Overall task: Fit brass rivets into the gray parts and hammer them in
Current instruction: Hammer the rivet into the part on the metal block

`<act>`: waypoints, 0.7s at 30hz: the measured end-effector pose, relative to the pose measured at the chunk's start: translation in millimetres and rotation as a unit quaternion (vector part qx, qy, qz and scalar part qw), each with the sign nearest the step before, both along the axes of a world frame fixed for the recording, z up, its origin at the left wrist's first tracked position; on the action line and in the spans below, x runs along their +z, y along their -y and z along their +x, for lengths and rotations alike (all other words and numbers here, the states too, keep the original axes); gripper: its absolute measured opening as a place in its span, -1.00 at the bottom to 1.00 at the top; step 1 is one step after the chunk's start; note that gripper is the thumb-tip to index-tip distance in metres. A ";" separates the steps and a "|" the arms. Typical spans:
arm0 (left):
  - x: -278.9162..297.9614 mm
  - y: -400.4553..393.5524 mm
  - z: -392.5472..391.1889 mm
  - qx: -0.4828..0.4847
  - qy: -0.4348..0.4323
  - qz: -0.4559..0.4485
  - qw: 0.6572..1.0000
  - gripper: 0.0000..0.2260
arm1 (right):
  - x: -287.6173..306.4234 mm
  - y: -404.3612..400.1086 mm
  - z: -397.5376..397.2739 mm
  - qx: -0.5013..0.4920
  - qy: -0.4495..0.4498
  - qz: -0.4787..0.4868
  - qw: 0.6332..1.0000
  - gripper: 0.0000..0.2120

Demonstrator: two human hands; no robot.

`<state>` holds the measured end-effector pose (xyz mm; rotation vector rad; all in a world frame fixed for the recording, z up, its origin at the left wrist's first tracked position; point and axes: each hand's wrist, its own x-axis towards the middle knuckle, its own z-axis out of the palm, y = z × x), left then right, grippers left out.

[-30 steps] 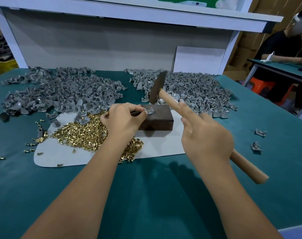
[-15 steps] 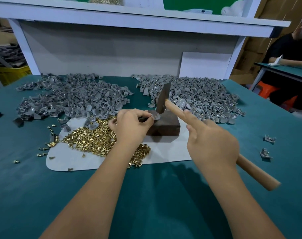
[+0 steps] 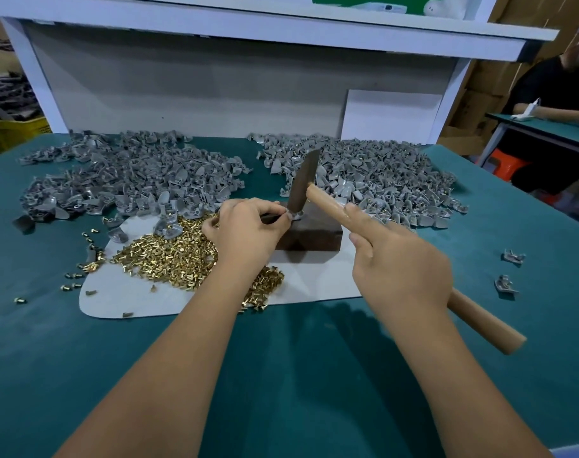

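The right hand (image 3: 401,269) grips the wooden handle of a hammer (image 3: 327,203), index finger laid straight along the shaft, the other fingers curled round it. The dark steel head stands nearly upright, its lower face down on a small gray part (image 3: 296,214) that sits on the top left edge of a dark brown block (image 3: 314,233). The left hand (image 3: 248,229) pinches that part from the left, thumb and fingertips closed on it, with a thin dark tool or pin showing under the fingers; what it is I cannot tell.

The block rests on a pale gray mat (image 3: 314,276) laid on the green table (image 3: 281,375). On the mat, left of and partly beneath the left wrist, lies a heap of brass rivets (image 3: 169,256), with a few strays scattered off the mat's left edge. Beyond the mat, two broad piles of gray parts spread across the far side: the left pile (image 3: 123,180) and the right pile (image 3: 380,173). Two loose gray pieces (image 3: 509,272) lie well apart on the right of the table. A white shelf (image 3: 281,31) runs across the far edge, and another person (image 3: 559,104) sits at a far right table.
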<state>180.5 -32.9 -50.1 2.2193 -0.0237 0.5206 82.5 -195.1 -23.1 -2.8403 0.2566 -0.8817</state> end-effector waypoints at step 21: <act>15.8 -14.7 -5.1 -0.146 -0.022 -0.209 0.967 -0.87 | -4.6 24.4 2.2 -0.101 -0.059 0.108 0.987 -0.62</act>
